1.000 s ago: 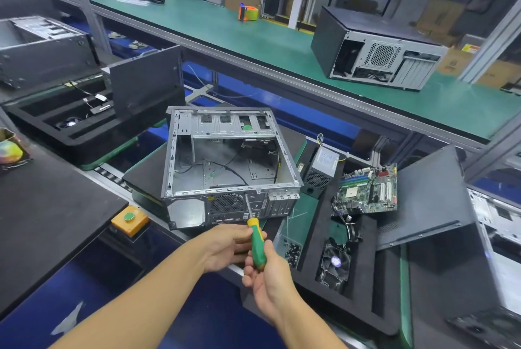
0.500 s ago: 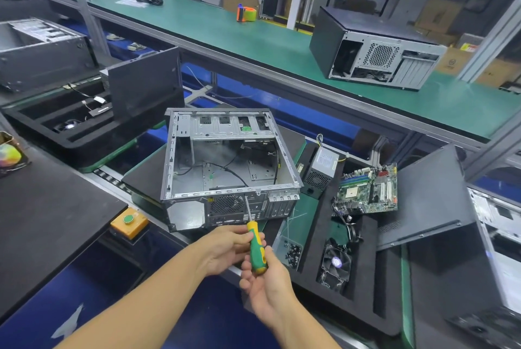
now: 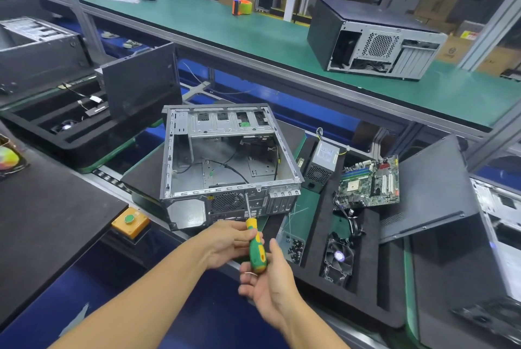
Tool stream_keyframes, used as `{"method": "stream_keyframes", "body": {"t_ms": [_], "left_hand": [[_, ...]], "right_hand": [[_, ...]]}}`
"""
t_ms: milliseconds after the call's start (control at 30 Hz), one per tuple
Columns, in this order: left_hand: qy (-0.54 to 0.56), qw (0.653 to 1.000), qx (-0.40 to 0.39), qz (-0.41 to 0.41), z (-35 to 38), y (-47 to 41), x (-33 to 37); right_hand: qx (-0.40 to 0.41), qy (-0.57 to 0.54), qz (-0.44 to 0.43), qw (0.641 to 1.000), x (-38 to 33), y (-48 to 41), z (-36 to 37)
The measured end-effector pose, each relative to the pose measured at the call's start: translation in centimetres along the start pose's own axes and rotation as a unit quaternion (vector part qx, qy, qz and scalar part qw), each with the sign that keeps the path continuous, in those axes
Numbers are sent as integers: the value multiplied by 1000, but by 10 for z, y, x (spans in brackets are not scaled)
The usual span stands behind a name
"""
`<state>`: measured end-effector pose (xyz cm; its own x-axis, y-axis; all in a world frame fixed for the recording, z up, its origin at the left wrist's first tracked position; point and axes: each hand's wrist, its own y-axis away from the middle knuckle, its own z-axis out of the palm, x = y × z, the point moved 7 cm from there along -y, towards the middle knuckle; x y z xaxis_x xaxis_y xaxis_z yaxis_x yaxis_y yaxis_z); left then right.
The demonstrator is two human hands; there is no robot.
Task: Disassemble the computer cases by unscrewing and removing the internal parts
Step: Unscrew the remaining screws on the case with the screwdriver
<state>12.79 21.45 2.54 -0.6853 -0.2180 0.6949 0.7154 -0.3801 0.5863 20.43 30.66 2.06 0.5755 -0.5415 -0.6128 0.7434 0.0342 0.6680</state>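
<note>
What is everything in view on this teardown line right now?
open computer case: 1, grey, centre of conveyor
closed computer case: 1, black, green shelf, right
screwdriver: 1, green-yellow, held, front centre
power supply: 1, grey, right of open computer case
motherboard: 1, green, right of power supply
fan: 1, black, foam tray pocket
screws: several, black, pocket left of fan
side panel: 1, dark, propped far right
tape dispenser: 1, orange, green shelf
button box: 1, orange, conveyor edge left
left hand: 1, grips upper handle
right hand: 1, holds handle end
</note>
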Motion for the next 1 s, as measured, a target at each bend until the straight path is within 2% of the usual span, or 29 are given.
{"method": "stream_keyframes", "body": {"t_ms": [100, 233, 333, 400, 533, 600, 767, 900, 1000], "left_hand": [[26, 999, -19, -7, 1, 2, -2], [-30, 1000, -7, -7, 7, 1, 1], [-47, 999, 13, -5, 6, -1, 1], [-34, 999, 21, -9, 2, -1, 2], [47, 998, 27, -10, 0, 1, 4], [82, 996, 23, -12, -2, 1, 1], [-5, 999, -28, -31, 5, 0, -1], [-48, 999, 13, -3, 8, -3, -1], [-5, 999, 34, 7, 3, -4, 0]], "right_hand": [[10, 21, -8, 1000, 0, -2, -3], [71, 89, -90, 989, -4, -9, -9], [88, 142, -130, 977, -8, -8, -5], [81, 127, -119, 981, -9, -7, -1], [17, -1, -14, 1000, 0, -5, 4], [-4, -17, 2, 1000, -1, -6, 3], [40, 21, -81, 996, -13, -6, -3], [44, 52, -122, 990, -15, 0, 2], [41, 29, -117, 992, -18, 2, 5]]}}
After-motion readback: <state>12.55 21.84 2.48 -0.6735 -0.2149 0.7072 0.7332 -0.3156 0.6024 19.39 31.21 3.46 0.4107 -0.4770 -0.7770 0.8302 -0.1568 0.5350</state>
